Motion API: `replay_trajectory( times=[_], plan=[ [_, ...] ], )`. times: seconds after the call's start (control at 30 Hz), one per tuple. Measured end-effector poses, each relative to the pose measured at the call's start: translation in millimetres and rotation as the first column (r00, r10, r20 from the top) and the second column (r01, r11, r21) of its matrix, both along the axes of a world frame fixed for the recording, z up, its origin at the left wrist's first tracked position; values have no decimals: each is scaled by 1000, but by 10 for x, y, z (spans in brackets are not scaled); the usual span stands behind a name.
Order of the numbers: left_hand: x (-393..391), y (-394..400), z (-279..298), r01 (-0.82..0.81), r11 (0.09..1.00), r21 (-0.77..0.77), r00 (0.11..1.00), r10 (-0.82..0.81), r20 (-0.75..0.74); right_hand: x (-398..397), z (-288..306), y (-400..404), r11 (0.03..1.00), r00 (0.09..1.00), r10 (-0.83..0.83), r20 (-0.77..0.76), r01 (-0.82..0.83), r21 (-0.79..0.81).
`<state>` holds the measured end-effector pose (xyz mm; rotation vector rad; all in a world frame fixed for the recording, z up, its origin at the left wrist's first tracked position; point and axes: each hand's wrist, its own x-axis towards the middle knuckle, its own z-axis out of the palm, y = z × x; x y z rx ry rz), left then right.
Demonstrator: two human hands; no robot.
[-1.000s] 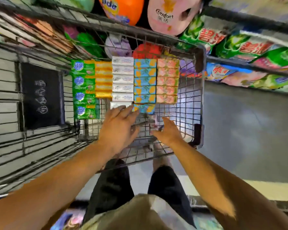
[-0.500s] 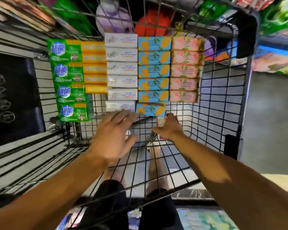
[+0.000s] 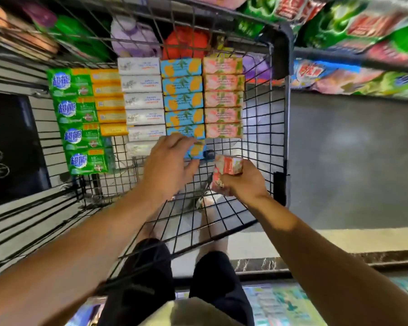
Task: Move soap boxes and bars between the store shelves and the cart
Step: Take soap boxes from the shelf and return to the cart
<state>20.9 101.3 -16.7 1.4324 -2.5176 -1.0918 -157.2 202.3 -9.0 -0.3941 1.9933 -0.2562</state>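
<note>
Inside the wire cart (image 3: 278, 118) soap lies in neat rows: green bars (image 3: 78, 118), orange boxes (image 3: 108, 100), white boxes (image 3: 143, 100), blue-and-yellow boxes (image 3: 183, 100) and pink boxes (image 3: 223, 100). My right hand (image 3: 242, 182) grips one pink soap box (image 3: 226, 171), tilted, just below the pink row. My left hand (image 3: 169, 164) reaches over the nearest blue-and-yellow box (image 3: 196, 151), fingers curled onto its near end; the hand hides most of that box.
Shelves with green, pink and purple detergent bags (image 3: 353, 31) run along the top and right. Bottles and pouches show behind the cart's far wall. Grey floor (image 3: 351, 161) lies to the right. A dark panel (image 3: 10, 147) sits left of the cart.
My right hand has lifted a pink box up from the cart floor and turned it. My left hand has slid right, from the white row onto the blue-and-yellow box.
</note>
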Motion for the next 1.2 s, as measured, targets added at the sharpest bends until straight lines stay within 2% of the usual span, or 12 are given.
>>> replay_trajectory(
  times=[0.03,0.1,0.2,0.4,0.6,0.73,0.87,0.97,1.07,1.2],
  plan=[
    [-82,-27,-17,5,1000,-9,1000,-5,3,-11,84,42,993,990,-110,88,113,-31],
    [-263,-67,-41,29,999,-37,999,-28,20,-38,185,128,979,970,-185,156,196,-56],
    [-503,-87,-93,84,992,-92,994,-77,82,-65,257,215,987,989,-136,58,141,-77],
    [-749,-116,-312,196,969,-151,968,-167,187,-94,416,190,978,986,-159,39,163,-130],
    [-833,-114,-560,245,913,-327,950,-158,270,-160,339,180,971,980,-196,10,196,-134],
    [-897,-129,-578,296,885,-359,930,-181,321,-150,343,165,962,973,-230,23,231,-149],
    [-947,-111,-417,200,932,-301,968,-140,210,-112,440,127,948,962,-273,17,272,-164],
    [-939,-67,-98,31,979,-202,999,-25,31,-119,654,72,925,948,-319,-3,311,-219],
    [-831,-77,428,-119,993,-25,986,116,-116,-132,963,55,904,946,-323,-11,305,-299],
    [-609,-166,1077,-204,955,216,946,249,-206,-137,1436,35,824,893,-447,47,432,-367]
  ],
)
